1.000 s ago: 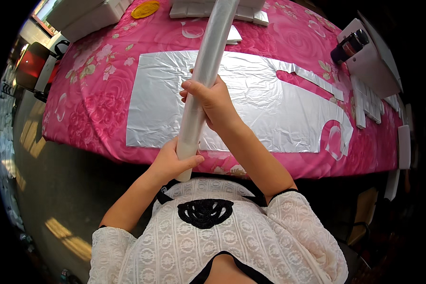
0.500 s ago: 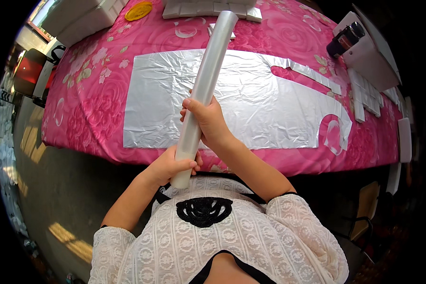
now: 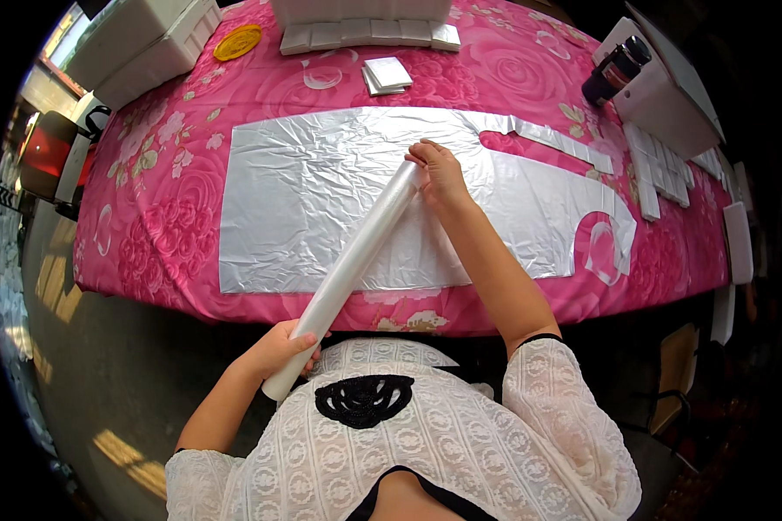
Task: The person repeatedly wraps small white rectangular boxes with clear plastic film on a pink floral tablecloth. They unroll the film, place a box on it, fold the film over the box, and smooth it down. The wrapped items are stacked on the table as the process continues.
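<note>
A long roll of whitish plastic film [image 3: 347,273] slants up to the right across the table's near edge. My left hand [image 3: 285,347] is closed round its lower end, close to my body. At the upper end, the fingers of my right hand [image 3: 441,176] are bent together on the roll's tip; what exactly they pinch there is too small to tell. Beneath the roll, a silvery plastic apron [image 3: 287,191] lies spread on the table, creased, with a curved cutout and a neck strap at its right end.
A pink floral tablecloth [image 3: 165,252] covers the table. Small folded silvery packs [image 3: 387,74] lie beyond the apron, with more packs [image 3: 660,169] at right. White foam boxes [image 3: 148,52], a yellow lid-like disc [image 3: 237,42] and a dark bottle [image 3: 615,69] stand around.
The roll has tipped lower and to the right, its lower end moving left with my left hand. My right hand has gone from the roll's middle to its upper end.
</note>
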Demonstrator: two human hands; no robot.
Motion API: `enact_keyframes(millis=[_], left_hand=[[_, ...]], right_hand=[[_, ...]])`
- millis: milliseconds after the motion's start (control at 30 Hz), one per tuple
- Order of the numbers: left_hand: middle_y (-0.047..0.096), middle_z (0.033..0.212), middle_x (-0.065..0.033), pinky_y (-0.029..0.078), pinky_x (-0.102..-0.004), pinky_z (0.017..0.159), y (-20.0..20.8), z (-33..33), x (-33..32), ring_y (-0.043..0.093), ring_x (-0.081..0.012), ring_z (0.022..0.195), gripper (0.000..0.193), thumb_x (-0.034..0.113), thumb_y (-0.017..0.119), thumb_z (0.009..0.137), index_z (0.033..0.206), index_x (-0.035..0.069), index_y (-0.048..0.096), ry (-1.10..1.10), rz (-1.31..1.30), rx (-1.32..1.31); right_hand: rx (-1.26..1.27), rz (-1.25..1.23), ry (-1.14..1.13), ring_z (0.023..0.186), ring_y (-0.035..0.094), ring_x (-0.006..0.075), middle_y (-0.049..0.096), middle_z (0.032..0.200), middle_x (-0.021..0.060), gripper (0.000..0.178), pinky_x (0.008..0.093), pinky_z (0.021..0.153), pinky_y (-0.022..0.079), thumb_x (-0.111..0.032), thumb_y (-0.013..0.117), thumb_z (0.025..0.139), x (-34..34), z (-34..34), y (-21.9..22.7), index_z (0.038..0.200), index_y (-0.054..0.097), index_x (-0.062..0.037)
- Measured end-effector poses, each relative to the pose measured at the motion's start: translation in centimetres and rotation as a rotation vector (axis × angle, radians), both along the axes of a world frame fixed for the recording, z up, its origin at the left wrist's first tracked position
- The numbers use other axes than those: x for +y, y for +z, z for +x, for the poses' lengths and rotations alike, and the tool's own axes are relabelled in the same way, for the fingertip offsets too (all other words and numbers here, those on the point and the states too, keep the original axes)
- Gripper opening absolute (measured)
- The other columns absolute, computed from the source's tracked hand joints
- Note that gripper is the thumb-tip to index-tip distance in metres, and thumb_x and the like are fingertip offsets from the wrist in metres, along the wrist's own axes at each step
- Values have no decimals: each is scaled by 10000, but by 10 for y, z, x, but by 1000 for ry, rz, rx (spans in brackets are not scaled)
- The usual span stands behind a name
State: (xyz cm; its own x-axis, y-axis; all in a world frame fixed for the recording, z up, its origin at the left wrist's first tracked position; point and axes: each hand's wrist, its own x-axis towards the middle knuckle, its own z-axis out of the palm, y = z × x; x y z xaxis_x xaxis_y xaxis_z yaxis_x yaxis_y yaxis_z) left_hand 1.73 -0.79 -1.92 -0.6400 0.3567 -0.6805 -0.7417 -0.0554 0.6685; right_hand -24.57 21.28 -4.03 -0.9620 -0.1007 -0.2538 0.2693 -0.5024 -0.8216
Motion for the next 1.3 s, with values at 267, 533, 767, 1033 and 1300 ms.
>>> enact_keyframes(millis=[267, 533, 767, 1033, 1300], left_hand=[[547, 692, -35, 432, -232, 507, -12, 22, -5, 533, -110, 556, 666, 542, 684, 685, 1052, 9, 528, 17, 64, -21], [558, 729, -34, 456, -225, 556, -8, 17, -7, 535, -99, 598, 558, 417, 662, 734, 1087, 10, 515, 5, 101, -55], [603, 831, -68, 486, -271, 669, -9, 43, -40, 581, -129, 710, 538, 333, 693, 720, 1108, 12, 505, -94, 47, -103], [613, 940, -66, 452, -283, 796, 20, 0, -69, 574, -133, 874, 508, 251, 747, 688, 1083, 0, 550, -466, -176, 97], [606, 888, -103, 456, -392, 766, 44, -120, 9, 576, -293, 833, 407, 272, 714, 657, 998, 81, 600, -594, -1041, 1141]], right_hand=[[33, 708, 682, 560, 474, 37, 569, 700, -9, 233, 194, 485, 366, -265, 610, 823, 29, -2, 23, 896, 610, -45], [125, 592, 762, 563, 489, 54, 559, 646, -9, 193, 194, 520, 389, -222, 638, 819, 33, -4, 12, 802, 636, -30], [279, 993, 89, 567, 516, 76, 580, 631, 20, 222, 233, 527, 410, -190, 603, 830, 141, -87, -1, 780, 624, 25], [367, 917, 111, 575, 496, 57, 582, 675, -11, 194, 217, 530, 403, -198, 595, 843, 176, -96, -10, 831, 638, -9], [416, 788, 506, 594, 476, 50, 563, 666, -24, 184, 213, 543, 400, -198, 615, 838, 64, -66, 4, 843, 639, -16]])
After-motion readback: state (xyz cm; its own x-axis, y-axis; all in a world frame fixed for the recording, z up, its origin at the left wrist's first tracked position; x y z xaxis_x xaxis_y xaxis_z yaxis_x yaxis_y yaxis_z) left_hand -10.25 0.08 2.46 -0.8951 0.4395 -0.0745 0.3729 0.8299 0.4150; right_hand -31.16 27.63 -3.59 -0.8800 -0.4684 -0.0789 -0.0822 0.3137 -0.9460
